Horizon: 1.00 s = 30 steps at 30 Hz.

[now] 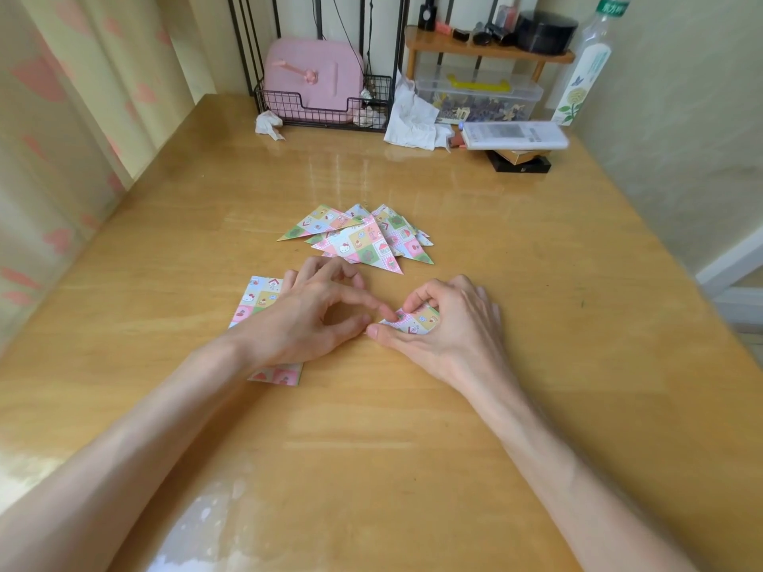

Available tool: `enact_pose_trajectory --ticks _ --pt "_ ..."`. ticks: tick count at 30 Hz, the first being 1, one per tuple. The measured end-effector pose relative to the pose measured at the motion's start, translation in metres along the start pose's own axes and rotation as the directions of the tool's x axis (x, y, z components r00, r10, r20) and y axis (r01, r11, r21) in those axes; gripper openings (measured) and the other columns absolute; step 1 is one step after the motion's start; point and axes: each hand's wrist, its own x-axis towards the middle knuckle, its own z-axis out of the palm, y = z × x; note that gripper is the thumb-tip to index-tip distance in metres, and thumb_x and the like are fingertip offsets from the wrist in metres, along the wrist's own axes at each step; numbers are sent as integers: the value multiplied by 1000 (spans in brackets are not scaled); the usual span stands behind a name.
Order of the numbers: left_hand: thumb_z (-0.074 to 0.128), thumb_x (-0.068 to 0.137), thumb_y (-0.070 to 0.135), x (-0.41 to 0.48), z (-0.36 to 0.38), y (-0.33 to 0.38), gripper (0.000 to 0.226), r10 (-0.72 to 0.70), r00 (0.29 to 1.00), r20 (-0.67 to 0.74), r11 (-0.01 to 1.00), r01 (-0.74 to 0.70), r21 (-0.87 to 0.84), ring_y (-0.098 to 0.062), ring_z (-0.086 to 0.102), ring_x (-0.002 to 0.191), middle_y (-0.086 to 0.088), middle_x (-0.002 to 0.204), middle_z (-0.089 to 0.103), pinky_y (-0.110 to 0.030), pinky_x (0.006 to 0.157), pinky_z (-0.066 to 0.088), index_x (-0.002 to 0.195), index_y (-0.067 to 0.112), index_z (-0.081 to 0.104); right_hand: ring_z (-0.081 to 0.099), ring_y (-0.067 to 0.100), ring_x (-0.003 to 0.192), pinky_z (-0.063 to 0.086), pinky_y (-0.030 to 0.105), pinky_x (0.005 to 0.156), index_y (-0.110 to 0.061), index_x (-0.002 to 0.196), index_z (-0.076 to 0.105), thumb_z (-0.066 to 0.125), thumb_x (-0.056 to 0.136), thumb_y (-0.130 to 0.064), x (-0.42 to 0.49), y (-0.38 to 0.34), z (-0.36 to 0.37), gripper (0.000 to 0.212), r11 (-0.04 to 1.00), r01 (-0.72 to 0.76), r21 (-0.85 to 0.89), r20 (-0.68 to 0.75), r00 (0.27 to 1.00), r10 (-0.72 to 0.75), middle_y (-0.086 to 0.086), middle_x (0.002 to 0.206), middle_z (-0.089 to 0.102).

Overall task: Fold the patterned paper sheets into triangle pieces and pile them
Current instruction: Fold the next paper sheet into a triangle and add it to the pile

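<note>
Right hand [448, 324] fingers pinch the small folded patterned paper piece [415, 323]; left hand [305, 319] fingers nip its left tip. The patterned paper triangle pile [363, 237] lies just beyond.

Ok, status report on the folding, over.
Right hand and left hand pinch the half-folded piece. Triangle pile beyond; flat sheets under left hand. Nothing in the way.

Almost nothing can be read. At the far right of the table [413, 406], a clear bottle [586, 64] has a green neck label with white Chinese characters, too blurred to read. A white remote [514, 135] nearby shows illegible grey print. The paper triangles [363, 237] mid-table carry cartoon pictures only.
</note>
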Motion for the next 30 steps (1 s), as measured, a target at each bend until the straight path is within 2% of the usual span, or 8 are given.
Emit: enact_pose_trajectory --ticks 4,9,14,17,20,23,26,30 --pt "62 100 35 -1 -1 0 31 -6 1000 7 1000 6 -9 -6 30 120 22 116 42 -32 97 25 113 62 66 44 12 111 32 31 95 -38 86 62 76 56 -80 1 0 3 54 1000 9 20 -1 1000 -9 -17 102 47" --pt "54 96 5 1 -3 0 61 -11 999 33 999 12 -45 -8 30 120 18 117 44 -33 98 22 111 64 62 41 11 110 27 29 89 -38 88 58 73 58 -80 1 -2 7 54 999 15 -48 -6 1000 -15 -18 101 41" --pt "47 96 1 1 -2 0 69 -14 999 31 997 17 -77 -4 29 117 19 116 44 -30 95 20 107 68 60 41 11 106 28 31 89 -36 78 57 75 54 -82 3 -3 5 55 999 9 -32 8 1000 -9 -19 98 42" --pt "47 96 1 1 -2 -1 69 -14 999 31 997 16 -76 3 27 118 22 115 43 -28 92 18 107 68 60 41 10 105 30 32 88 -36 75 55 74 53 -85 4 -2 5 57 999 15 -42 11 1000 -14 -18 98 42" --pt "49 95 3 1 -2 0 67 -9 1000 26 998 11 -65 -4 29 118 21 115 44 -29 95 19 106 69 58 39 10 104 27 32 85 -35 73 53 73 53 -86 4 -3 5 58 999 16 -52 23 1000 -15 -18 97 42" --pt "47 92 17 0 -3 3 55 -2 1000 12 999 3 -46 -5 30 118 22 115 44 -29 95 19 107 69 57 39 10 105 26 32 85 -34 75 54 75 56 -83 5 -1 2 57 999 27 -29 43 999 -26 -18 98 42" --pt "53 93 15 -1 -2 3 54 4 1000 15 1000 -4 -30 -7 31 120 20 115 45 -32 97 21 109 67 60 40 10 108 24 31 85 -36 76 57 76 61 -78 5 3 0 49 999 30 34 60 998 -32 -18 97 42" --pt "54 91 29 0 -1 3 40 6 1000 -10 1000 -6 -6 -6 31 121 22 114 44 -33 98 23 110 60 67 41 10 107 24 31 83 -36 81 56 74 63 -77 2 5 2 48 998 66 20 16 998 -66 -17 99 42"
